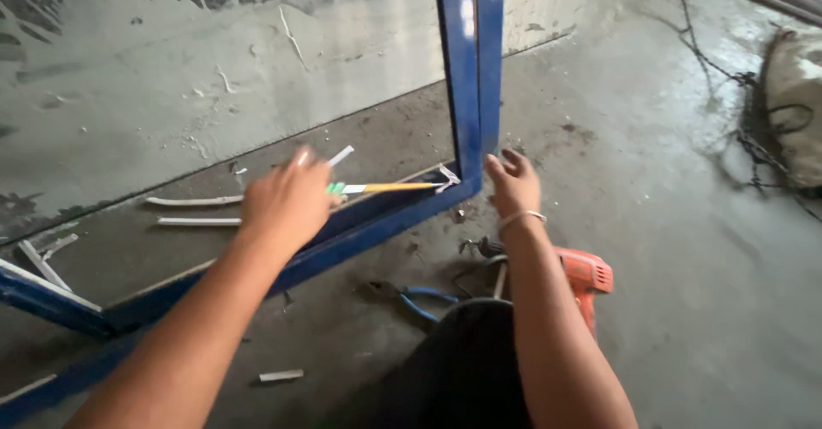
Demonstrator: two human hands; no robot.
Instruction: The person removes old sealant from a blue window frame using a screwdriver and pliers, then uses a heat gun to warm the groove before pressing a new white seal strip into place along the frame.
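A blue metal frame [469,69] stands on the concrete floor, its bottom rail [377,223] running to the lower left. My left hand [287,199] is closed around a tool with a green and yellow handle [385,187], whose tip points into the frame's lower corner [449,178]. A white strip [341,156] sticks up past the fingers. My right hand [514,182] rests against the outside of the corner at the base of the upright, fingers loosely apart, holding nothing. A thin bracelet sits on that wrist.
An orange power drill [586,277] and blue-handled pliers [419,296] lie on the floor near my right arm. Two white strips [195,211] lie inside the frame. A small metal offcut [281,376] lies nearer. A chain and a sack [792,112] are at the right.
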